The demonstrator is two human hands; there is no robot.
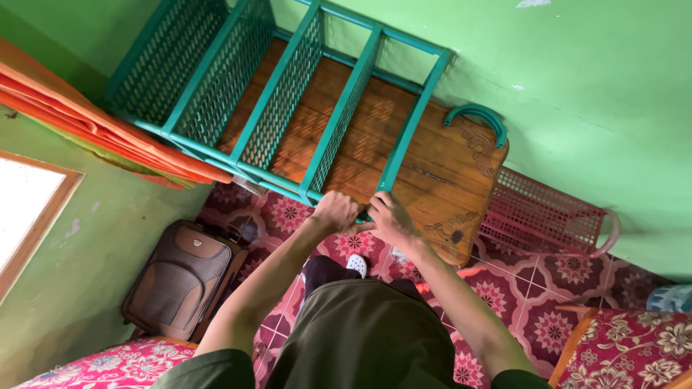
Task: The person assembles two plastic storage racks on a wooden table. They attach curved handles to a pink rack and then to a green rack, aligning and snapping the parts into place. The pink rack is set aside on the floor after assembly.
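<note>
A teal metal rack (285, 90) with mesh shelves stands on a wooden table (447, 173) against the green wall. My left hand (337, 212) grips the rack's lower front corner bar. Right beside it, my right hand (389, 216) is closed on the same corner where an upright bar meets the frame. Both hands nearly touch each other at the table's front edge.
A pink mesh basket (548, 216) sits to the right of the table. A brown suitcase (180, 277) stands on the patterned tile floor (519, 288) at left. Orange cloth (94, 122) hangs at upper left. Floral cushions (634, 346) lie at the bottom corners.
</note>
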